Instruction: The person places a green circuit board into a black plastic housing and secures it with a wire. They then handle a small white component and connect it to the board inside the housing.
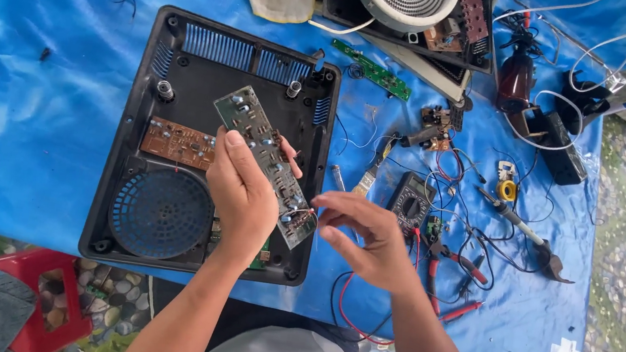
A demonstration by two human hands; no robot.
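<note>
At the centre of the frame, the left hand (240, 195) is gripping a long narrow circuit board (265, 164) above the open black appliance casing (139, 99), while the right hand (366, 238) is pinching a thin wire (307, 213) at the board's lower end.

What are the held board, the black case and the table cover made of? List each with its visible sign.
Board, in the left hand: likely rigid laminate, dull grey-green, studded with soldered parts.
Case: apparently moulded plastic, matte black, with vent slots and a round grille.
Cover: probably plastic tarpaulin, glossy blue, creased and shiny.
Right hand pinches at the board's lower end.
</note>
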